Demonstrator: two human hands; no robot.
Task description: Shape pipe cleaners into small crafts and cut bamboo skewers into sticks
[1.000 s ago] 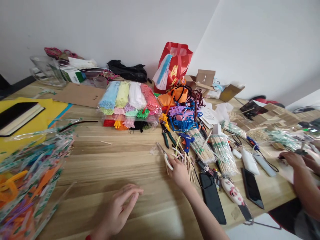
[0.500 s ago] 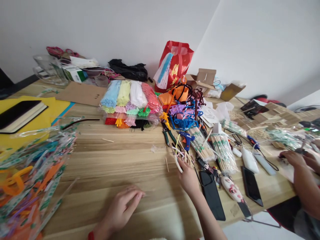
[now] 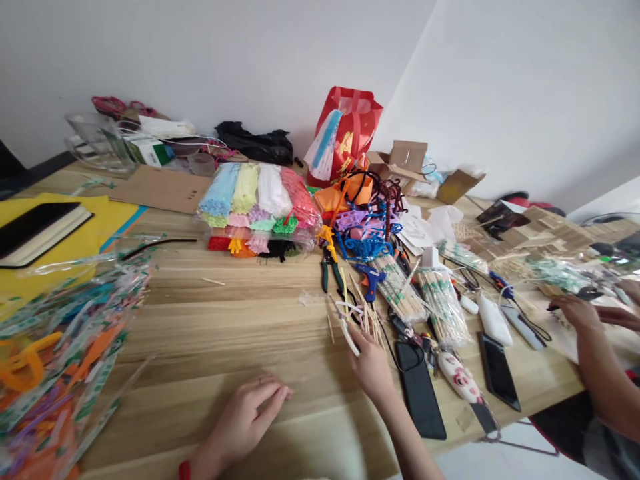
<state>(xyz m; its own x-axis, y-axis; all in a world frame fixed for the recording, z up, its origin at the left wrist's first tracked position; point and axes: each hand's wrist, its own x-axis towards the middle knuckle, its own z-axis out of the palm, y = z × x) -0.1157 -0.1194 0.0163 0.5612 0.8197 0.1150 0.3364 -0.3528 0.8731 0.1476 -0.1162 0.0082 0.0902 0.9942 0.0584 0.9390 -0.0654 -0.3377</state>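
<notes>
My right hand [image 3: 371,363] is closed around a white-handled tool [image 3: 349,338] with a thin dark tip. Whether it is scissors or pliers I cannot tell. Just beyond it lie loose wooden sticks [image 3: 371,319] and a pale yellow pipe cleaner [image 3: 345,288]. My left hand [image 3: 255,407] rests low over the table, thumb pressed against curled fingers; anything pinched there is hidden. A short stick [image 3: 331,329] lies between the hands, nearer the right. Past the right hand are green-handled pliers [image 3: 331,276] and a blue glue gun [image 3: 371,281].
Bagged pipe cleaners [image 3: 260,200] stand at the back, and plastic-wrapped strips [image 3: 65,373] cover the left side. To the right lie bagged sticks [image 3: 443,307], a black phone [image 3: 420,397] and a second phone [image 3: 500,370]. A co-worker's hand [image 3: 577,312] is at far right.
My right hand has drawn slightly back and left, bringing the white-handled tool clear of the loose sticks. My left hand is nearly still. The view has shifted a little.
</notes>
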